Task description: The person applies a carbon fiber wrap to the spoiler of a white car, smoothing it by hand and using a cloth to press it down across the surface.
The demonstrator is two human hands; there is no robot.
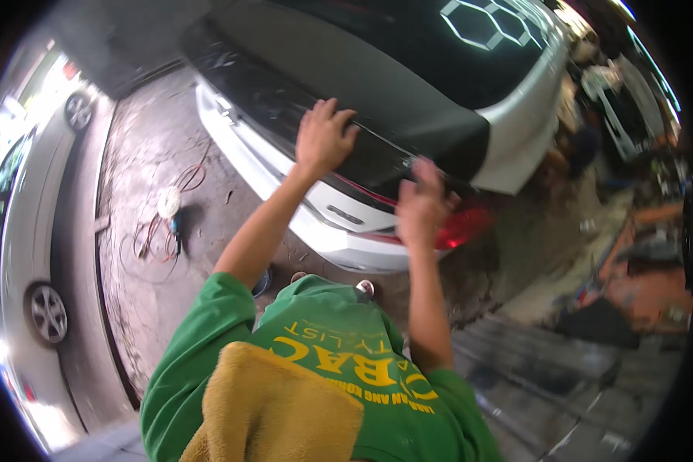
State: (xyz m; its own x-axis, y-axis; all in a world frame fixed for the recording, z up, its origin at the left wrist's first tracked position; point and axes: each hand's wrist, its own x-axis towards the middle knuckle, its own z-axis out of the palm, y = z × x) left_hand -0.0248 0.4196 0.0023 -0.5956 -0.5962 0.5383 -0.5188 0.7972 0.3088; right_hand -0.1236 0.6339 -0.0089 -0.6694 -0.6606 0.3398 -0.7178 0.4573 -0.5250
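Observation:
A white car (pixel 285 212) stands in front of me, its boot lid (pixel 354 69) covered in dark grey and black. My left hand (pixel 325 140) lies on the black rear edge of the lid, fingers apart, with nothing seen in it. Farther right, my right hand (pixel 423 204) is near the same edge, above the red tail light (pixel 470 225). Motion smears its fingers, so I cannot tell whether they hold anything. A thin light line runs along the black surface between my hands.
On the concrete floor at left lies a corded tool with a round white pad (pixel 169 202). Another light-coloured car (pixel 23 231) stands at the far left. Orange panels (pixel 647 285) and clutter fill the right side. A mustard towel (pixel 277 408) hangs over my green shirt.

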